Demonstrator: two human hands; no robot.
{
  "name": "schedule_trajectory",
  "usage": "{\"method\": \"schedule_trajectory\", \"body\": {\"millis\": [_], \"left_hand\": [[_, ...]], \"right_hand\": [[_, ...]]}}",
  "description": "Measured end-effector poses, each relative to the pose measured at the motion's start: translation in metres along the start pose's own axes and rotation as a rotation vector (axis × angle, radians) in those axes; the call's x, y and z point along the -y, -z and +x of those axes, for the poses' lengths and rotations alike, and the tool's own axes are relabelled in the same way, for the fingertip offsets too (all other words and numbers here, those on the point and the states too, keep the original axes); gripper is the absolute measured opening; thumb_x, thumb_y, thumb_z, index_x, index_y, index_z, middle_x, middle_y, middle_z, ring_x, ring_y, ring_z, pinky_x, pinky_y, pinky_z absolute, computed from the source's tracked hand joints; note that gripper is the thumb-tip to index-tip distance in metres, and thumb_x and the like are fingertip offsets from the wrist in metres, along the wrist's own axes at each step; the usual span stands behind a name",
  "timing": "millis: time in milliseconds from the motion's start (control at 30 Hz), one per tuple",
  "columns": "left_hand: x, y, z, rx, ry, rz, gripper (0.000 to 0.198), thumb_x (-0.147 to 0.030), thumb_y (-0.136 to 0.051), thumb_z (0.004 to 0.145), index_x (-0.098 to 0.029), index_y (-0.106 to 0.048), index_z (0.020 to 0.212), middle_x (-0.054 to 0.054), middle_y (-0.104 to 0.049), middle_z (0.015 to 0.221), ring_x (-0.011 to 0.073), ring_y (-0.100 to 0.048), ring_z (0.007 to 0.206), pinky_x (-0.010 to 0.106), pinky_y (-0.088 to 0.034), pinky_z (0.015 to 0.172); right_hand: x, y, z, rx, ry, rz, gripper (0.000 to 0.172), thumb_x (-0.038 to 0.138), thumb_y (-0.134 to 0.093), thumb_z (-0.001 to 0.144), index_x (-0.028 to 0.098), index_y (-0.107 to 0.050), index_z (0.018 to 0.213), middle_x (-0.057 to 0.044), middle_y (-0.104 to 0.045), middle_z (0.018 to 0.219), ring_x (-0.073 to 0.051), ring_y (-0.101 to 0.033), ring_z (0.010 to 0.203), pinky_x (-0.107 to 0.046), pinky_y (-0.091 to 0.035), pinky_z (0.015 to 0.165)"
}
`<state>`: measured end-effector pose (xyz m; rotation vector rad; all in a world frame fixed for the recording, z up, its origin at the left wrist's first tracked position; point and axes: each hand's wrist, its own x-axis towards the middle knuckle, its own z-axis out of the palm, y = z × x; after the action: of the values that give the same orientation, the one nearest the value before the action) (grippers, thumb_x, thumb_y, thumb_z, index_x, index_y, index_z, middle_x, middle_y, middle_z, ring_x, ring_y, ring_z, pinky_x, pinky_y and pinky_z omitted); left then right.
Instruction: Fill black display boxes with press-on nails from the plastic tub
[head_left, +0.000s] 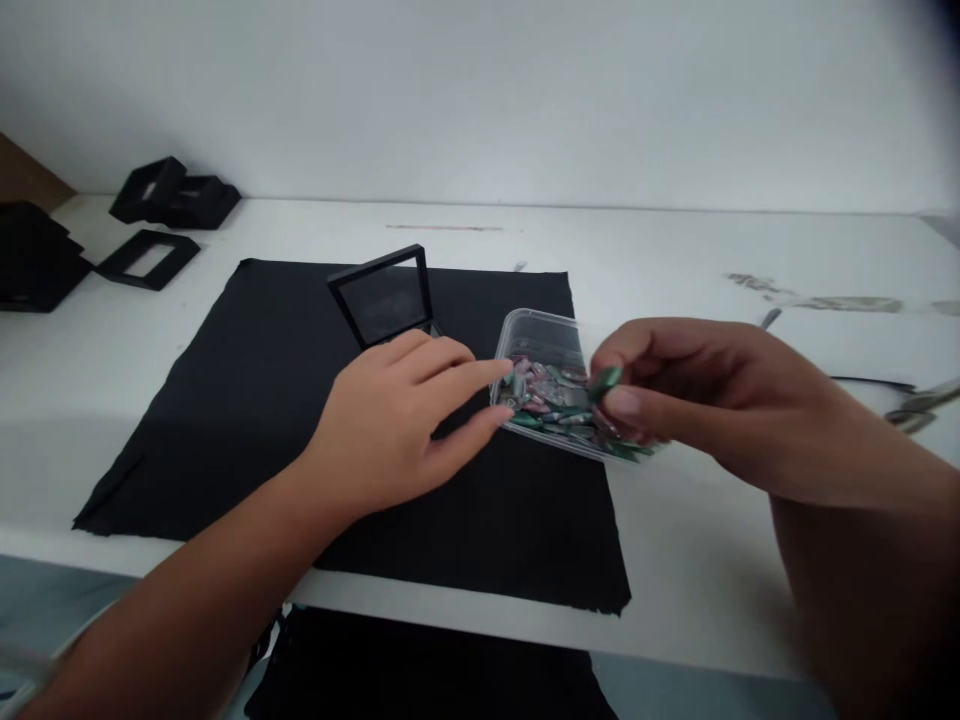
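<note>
1. Spillage risk: the transparent container [543, 326] is judged liable to tip or slide if its left rim is pressed unevenly, as it lies across the right edge of the black mat [480, 530], partly over the bare desk [690, 580].
2. Drop risk: the green piece [604, 384] is gripped by a small area only. Its surface looks glossy, so a slip could be caused by a loosened or off-centre pinch.
3. Knock risk: the black frame [386, 298] is propped open on the mat just behind the left hand [401, 410], and its lower part is hidden by that hand. It could be toppled by a backward sweep of the knuckles.
4. Left hand: the thumb and forefinger are held apart at the container's left end, seemingly resting on the rim. No piece is seen in its grip; the other fingers are loosely bent.
5. Right hand: the green piece is pinched between thumb and forefinger above the container's right side. Whether anything else is held beneath the curled fingers cannot be told.
6. Contents: green, pinkish and silvery pieces [541, 388] are heaped loosely in the container.
</note>
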<state>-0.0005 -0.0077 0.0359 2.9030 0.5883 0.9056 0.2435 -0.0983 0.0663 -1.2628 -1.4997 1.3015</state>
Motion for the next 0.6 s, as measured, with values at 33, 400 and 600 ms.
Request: {"method": "schedule_trajectory", "body": {"millis": [33,400,600], "left_hand": [[-0.001,-0.001,0.000,-0.016,-0.026,-0.038,0.030,-0.037,-0.062,0.094,-0.021,-0.070,0.119,0.004,-0.074,0.101,0.0161,-0.066,0.089,0.029,-0.053,0.079],[-0.013,0.005,0.004,-0.062,-0.086,-0.731,0.041,-0.028,-0.075,0.087,-0.019,-0.063,0.126,0.003,-0.074,0.097,0.0114,-0.067,0.088,0.022,-0.057,0.083],[-0.020,-0.005,0.001,-0.122,-0.047,-0.787,0.034,-0.019,-0.076,0.086,-0.020,-0.067,0.118,0.000,-0.074,0.084,0.0091,-0.067,0.078,0.021,-0.059,0.078]], "right_hand": [[0.003,-0.003,-0.002,0.012,0.027,0.071,0.009,0.033,-0.070,0.091,0.025,-0.067,0.089,0.002,-0.058,0.066,-0.010,-0.049,0.056,-0.024,-0.039,0.048],[0.001,-0.027,0.000,0.208,-0.043,0.277,0.004,0.026,-0.065,0.095,0.023,-0.067,0.094,0.004,-0.053,0.069,-0.008,-0.044,0.061,-0.021,-0.035,0.051],[0.004,-0.031,-0.001,0.188,-0.064,0.160,0.006,0.026,-0.069,0.091,0.022,-0.068,0.088,0.003,-0.055,0.072,-0.008,-0.047,0.062,-0.020,-0.038,0.052]]}}
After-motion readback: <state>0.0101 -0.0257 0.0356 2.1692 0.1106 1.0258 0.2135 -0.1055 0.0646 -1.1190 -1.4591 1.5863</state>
